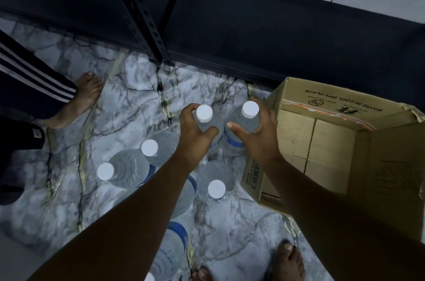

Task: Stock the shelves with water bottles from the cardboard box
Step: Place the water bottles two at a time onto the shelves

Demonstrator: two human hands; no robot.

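Note:
My left hand (194,137) grips the neck of a clear water bottle with a white cap (204,113). Beside it my right hand (257,135) grips a second white-capped bottle (250,109) round its shoulder. Both bottles stand upright, close together, just left of the open cardboard box (331,142). Several more capped water bottles (216,188) stand on the marbled floor below my arms, one (149,147) to the left of my left wrist. The dark metal shelf (253,34) runs along the wall above the hands.
A black slotted shelf upright (147,20) stands on the floor ahead. Another person's bare foot (78,101) and striped trouser leg are at the left. My own toes (288,262) show at the bottom. The box interior looks bare from here.

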